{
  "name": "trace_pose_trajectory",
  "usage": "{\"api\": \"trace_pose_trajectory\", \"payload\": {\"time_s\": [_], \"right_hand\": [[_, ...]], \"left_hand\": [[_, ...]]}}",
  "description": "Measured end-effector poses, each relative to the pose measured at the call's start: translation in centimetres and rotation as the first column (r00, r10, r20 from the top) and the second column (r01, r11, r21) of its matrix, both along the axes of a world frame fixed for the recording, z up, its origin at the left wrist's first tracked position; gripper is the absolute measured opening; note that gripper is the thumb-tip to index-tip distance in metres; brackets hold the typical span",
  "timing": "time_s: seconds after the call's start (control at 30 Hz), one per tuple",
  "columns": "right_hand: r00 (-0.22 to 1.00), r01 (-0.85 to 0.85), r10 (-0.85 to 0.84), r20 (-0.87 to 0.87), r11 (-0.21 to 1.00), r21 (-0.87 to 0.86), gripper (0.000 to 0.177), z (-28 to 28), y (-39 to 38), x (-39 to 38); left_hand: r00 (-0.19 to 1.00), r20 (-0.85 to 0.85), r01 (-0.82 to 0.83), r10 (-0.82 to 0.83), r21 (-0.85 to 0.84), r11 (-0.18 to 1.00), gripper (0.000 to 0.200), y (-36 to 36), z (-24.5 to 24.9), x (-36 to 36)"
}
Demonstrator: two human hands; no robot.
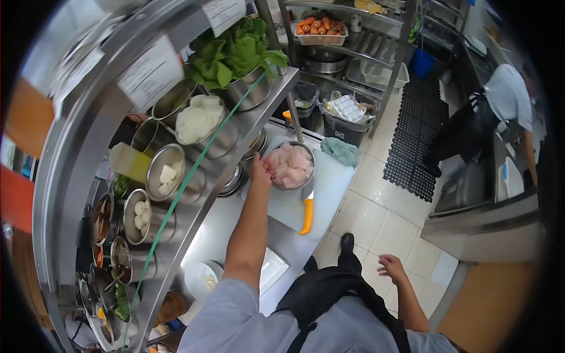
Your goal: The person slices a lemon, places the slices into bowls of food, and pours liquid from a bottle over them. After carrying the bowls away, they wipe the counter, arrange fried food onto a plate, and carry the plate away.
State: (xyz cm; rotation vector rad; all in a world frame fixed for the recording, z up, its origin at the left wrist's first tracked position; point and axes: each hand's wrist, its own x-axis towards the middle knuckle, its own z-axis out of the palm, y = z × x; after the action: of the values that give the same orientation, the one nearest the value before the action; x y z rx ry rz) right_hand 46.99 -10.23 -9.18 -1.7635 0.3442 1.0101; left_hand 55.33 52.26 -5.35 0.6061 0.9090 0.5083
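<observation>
My left hand (261,170) is at the left rim of a round metal bowl filled with pale pink raw meat (291,166). Its fingers are bent against the bowl's edge; whether they grip the rim or the meat is too small to tell. The bowl rests on a white cutting board (332,188). A knife with a yellow handle (306,216) lies on the board just below the bowl, and a green cloth (339,151) is at the board's far corner. My right hand (391,266) hangs over the floor, fingers apart, holding nothing.
A steel shelf (203,215) on the left holds metal containers with leafy greens (229,56) and sliced white food (200,117). White plates (203,278) are below it. Beyond the board stands a bin (347,126). Another person (471,126) is at the right counter.
</observation>
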Motion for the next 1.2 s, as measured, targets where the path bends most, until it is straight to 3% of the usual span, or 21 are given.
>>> {"api": "trace_pose_trajectory", "payload": {"time_s": [0.07,0.1,0.17,0.23,0.37,0.47,0.53,0.63,0.77,0.83,0.97,1.03,1.17,1.2], "right_hand": [[0.988,0.146,-0.149,-0.038,0.986,-0.084,0.027,-3.0,-4.8,0.6],[0.979,0.191,-0.199,-0.049,0.972,-0.137,0.025,-5.0,-7.0,0.8],[0.966,0.144,-0.187,-0.176,0.962,-0.233,0.026,-8.6,-10.7,1.9],[0.956,0.047,-0.121,-0.268,0.963,-0.266,0.025,-10.6,-12.9,4.0],[0.912,-0.067,-0.084,-0.402,0.935,-0.348,0.023,-13.6,-15.3,9.6],[0.944,0.056,-0.138,-0.299,0.962,-0.269,0.028,-13.9,-14.1,15.6],[0.964,0.099,-0.141,-0.226,0.978,-0.185,0.026,-13.2,-12.2,19.5],[0.98,0.101,-0.118,-0.161,0.989,-0.106,0.024,-12.1,-9.0,23.8],[0.988,0.087,-0.09,-0.126,0.996,-0.031,0.022,-10.7,-6.6,25.7],[0.986,0.086,-0.09,-0.14,0.996,-0.033,0.022,-11.5,-6.8,25.4],[0.974,0.051,-0.073,-0.215,0.993,-0.106,0.022,-12.9,-8.3,23.4],[0.974,0.032,-0.059,-0.219,0.991,-0.127,0.023,-13.7,-9.4,22.6],[0.96,-0.008,-0.05,-0.274,0.979,-0.205,0.027,-15.1,-10.2,21.6],[0.958,-0.018,-0.047,-0.283,0.975,-0.221,0.028,-14.9,-10.1,21.5]], "left_hand": [[0.996,-0.086,-0.019,0.001,-0.215,0.976,0.078,2.2,1.4,0.9],[0.995,-0.102,-0.04,0.018,-0.215,0.976,0.078,3.3,0.9,0.7],[0.964,-0.264,0.009,-0.027,-0.067,0.998,0.087,5.4,0.5,1.0],[0.97,-0.233,0.059,-0.069,-0.049,0.997,0.098,4.8,2.2,1.1],[0.949,-0.306,-0.11,0.074,-0.102,0.989,0.099,5.6,2.2,2.9],[0.922,-0.354,-0.219,0.156,-0.144,0.965,0.09,6.1,0.9,3.2],[0.948,-0.212,-0.261,0.236,-0.101,0.96,0.07,6.5,-0.4,3.1],[0.906,-0.296,-0.36,0.302,-0.167,0.918,0.056,6.9,-0.3,3.3],[0.918,-0.338,-0.265,0.209,-0.128,0.956,0.047,7.4,-0.9,3.4],[0.897,-0.266,-0.319,0.352,0.162,0.934,0.038,6.3,-1.3,3.8],[0.902,-0.276,-0.326,0.333,0.073,0.942,0.033,5.5,-0.4,3.3],[0.967,-0.184,-0.185,0.179,-0.015,0.983,0.032,5.6,0.4,1.9],[0.955,-0.24,-0.164,0.173,0.057,0.985,0.025,3.4,3.5,0.9],[0.964,-0.238,-0.092,0.114,0.1,0.991,0.024,3.1,3.9,0.4]]}}
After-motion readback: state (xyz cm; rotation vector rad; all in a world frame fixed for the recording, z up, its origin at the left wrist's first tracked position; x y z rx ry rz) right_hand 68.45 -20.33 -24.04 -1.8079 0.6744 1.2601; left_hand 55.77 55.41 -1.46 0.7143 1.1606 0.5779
